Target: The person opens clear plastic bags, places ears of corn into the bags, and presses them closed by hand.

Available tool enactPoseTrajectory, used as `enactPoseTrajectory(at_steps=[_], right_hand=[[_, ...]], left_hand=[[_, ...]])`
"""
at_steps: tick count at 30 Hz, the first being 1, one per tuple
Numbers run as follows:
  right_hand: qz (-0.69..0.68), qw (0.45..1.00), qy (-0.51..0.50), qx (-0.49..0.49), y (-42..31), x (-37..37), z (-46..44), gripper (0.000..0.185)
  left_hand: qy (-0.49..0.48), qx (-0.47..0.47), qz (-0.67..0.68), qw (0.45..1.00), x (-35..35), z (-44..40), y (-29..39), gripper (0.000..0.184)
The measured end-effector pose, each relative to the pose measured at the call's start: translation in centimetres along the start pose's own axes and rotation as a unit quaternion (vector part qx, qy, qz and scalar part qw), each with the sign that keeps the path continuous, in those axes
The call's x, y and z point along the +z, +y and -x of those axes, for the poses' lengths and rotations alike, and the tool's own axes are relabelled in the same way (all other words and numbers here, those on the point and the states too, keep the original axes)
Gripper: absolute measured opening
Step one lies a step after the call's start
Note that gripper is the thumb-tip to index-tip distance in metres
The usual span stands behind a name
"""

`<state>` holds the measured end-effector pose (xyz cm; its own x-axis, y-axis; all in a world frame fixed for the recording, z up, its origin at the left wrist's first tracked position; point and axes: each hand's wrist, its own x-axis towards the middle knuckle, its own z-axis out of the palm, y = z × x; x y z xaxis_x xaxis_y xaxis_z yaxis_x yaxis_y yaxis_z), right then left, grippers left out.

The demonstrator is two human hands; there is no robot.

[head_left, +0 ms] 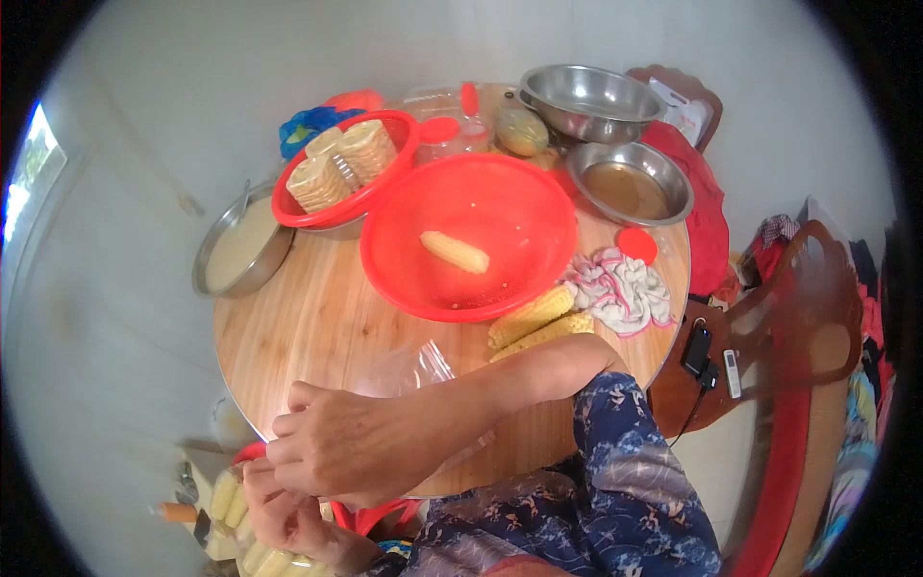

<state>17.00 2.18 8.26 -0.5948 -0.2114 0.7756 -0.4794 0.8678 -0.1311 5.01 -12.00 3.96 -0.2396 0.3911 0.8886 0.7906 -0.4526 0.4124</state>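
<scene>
My right hand point(346, 444) reaches across my body to the table's front left edge, its fingers curled. Just below it is my left hand point(288, 514), fingers bent and close to the right one. Whatever they pinch between them, if anything, is hidden or too small to make out. A clear zip bag point(409, 370) lies flat on the table behind my right wrist. Beneath the hands, off the table, several pale corn cobs point(229, 498) lie in clear wrapping. One peeled corn cob point(456, 252) rests in the large red basin point(394, 279).
Two corn cobs point(534, 315) lie by my right forearm, beside a crumpled cloth point(623, 293). A red bowl of stacked round wrappers point(409, 144), a metal basin of pale batter point(231, 255) and two steel basins point(678, 202) ring the wooden table point(279, 337). A wooden chair point(817, 317) stands right.
</scene>
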Motion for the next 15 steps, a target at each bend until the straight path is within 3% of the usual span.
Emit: enactPoseTrajectory(at_steps=[7, 9, 11, 15], right_hand=[[0.012, 0.999, 0.021, -0.027, -0.7, -0.4, 1.1, 0.017], [0.056, 0.994, 0.084, -0.032, -0.9, 0.5, 1.4, 0.015], [0.064, 0.994, 0.087, -0.025, -1.1, 1.0, 1.5, 0.015], [0.068, 0.993, 0.091, -0.015, -0.7, 1.2, 1.7, 0.016]], left_hand=[[0.0, 0.018, 0.005, 1.0, 0.2, 1.1, -0.6, 0.016], [0.036, -0.049, 0.011, 0.998, 0.6, 1.5, -0.2, 0.013], [0.036, -0.095, 0.027, 0.994, 0.8, 1.6, 0.2, 0.009], [0.03, -0.1, 0.043, 0.994, 0.8, 1.8, -0.2, 0.011]])
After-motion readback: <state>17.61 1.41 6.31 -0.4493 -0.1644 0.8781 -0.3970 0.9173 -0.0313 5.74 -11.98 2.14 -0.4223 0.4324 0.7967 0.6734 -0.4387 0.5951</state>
